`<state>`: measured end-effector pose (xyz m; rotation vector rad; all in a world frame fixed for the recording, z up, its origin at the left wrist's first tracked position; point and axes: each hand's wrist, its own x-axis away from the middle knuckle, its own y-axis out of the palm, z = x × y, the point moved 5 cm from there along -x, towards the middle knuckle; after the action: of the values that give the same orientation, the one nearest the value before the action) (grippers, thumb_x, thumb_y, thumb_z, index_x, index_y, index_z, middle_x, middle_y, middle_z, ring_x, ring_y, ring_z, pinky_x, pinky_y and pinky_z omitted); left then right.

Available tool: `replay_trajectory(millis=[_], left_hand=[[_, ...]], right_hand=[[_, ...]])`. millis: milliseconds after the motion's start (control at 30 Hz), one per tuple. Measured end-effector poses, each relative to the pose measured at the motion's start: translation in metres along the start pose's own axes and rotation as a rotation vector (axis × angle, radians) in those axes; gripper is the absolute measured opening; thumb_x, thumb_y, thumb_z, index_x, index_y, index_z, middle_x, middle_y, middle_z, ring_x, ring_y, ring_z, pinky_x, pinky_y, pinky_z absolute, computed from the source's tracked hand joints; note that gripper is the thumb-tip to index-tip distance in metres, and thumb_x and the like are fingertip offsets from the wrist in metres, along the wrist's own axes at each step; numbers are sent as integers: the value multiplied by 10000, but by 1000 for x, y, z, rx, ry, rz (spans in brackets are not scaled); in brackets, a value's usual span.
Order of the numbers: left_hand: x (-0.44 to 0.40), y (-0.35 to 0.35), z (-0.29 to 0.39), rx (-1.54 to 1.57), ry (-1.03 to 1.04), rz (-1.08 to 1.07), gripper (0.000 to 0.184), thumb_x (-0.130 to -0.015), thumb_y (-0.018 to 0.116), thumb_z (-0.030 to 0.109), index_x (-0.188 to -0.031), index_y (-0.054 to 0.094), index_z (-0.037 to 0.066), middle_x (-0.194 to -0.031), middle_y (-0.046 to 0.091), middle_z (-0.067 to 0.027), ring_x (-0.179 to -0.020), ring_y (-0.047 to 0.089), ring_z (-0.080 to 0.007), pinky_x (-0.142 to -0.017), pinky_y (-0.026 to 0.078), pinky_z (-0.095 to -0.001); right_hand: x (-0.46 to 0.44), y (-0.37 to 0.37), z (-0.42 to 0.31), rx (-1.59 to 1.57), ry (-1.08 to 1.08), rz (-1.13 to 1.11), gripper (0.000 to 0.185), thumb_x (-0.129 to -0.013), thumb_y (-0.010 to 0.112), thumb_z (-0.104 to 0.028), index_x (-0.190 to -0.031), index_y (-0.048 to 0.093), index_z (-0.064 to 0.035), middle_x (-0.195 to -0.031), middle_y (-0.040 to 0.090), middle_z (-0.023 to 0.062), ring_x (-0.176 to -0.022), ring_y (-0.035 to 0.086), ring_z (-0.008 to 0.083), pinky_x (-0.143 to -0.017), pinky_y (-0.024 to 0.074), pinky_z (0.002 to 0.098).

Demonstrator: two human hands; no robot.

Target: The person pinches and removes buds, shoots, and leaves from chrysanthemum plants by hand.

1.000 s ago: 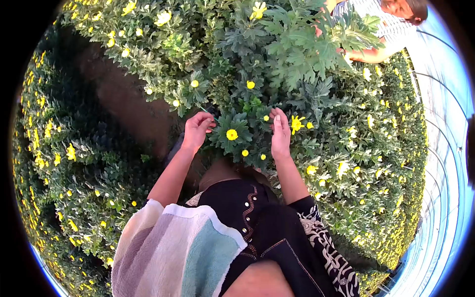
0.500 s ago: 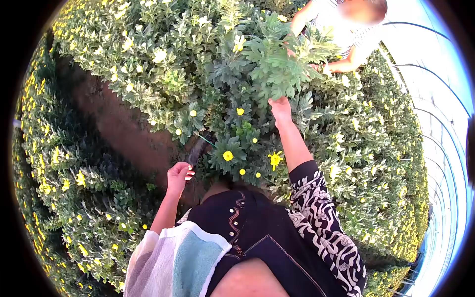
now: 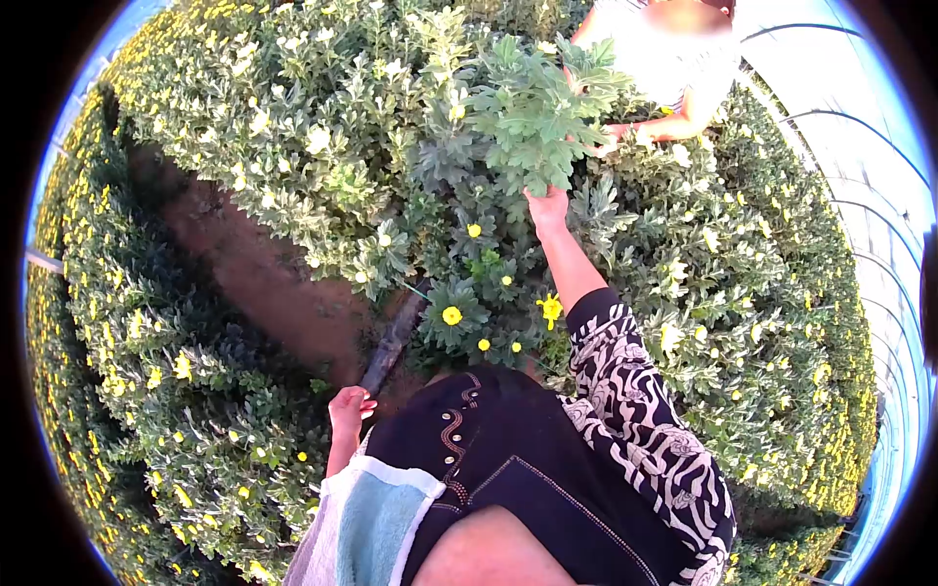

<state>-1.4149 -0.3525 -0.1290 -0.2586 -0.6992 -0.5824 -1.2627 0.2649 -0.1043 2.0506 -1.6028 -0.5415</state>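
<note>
My right hand (image 3: pixel 547 209) reaches forward, its fingers closed around the lower part of a leafy chrysanthemum stem (image 3: pixel 540 115). Broad green leaves spread above the grip, and I see no open bloom on them. Low on the left, near my thigh, my left hand (image 3: pixel 348 410) is curled with its fingertips drawn together. Whether anything tiny sits in those fingers is hidden. Just ahead of my legs grow chrysanthemum plants with a round yellow flower (image 3: pixel 451 315) and a looser yellow bloom (image 3: pixel 550 311).
Another person (image 3: pixel 674 59) stands beyond the plants at the top right, one hand (image 3: pixel 614 135) close to the held foliage. A bare soil path (image 3: pixel 264 264) runs on the left, with a dark pipe-like strip (image 3: pixel 396 342) across its near end. Greenhouse hoops (image 3: pixel 865 210) curve along the right.
My left hand has dropped lower, closer to my thigh. My right hand keeps its hold on the leafy stem, which shifts slightly left in view. The dark strip shows more fully.
</note>
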Motion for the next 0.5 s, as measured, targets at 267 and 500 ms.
replay_trajectory(millis=[267, 500], left_hand=[[10, 78, 105, 4, 244, -69, 107, -929, 559, 55, -978, 654, 46, -920, 680, -52, -776, 694, -162, -625, 537, -260], [75, 219, 273, 127, 797, -409, 196, -904, 617, 12, -1098, 638, 32, -1073, 640, -47, -963, 658, -154, -761, 520, -253]], right_hand=[[62, 28, -64, 940, -301, -113, 286, -740, 570, 13, -1018, 635, 3, -915, 689, 75, -867, 623, 143, -785, 480, 296], [62, -46, 3, 580, -94, -170, 426, -678, 689, -109, -1099, 635, -68, -1105, 646, 134, -1035, 590, 326, -902, 465, 401]])
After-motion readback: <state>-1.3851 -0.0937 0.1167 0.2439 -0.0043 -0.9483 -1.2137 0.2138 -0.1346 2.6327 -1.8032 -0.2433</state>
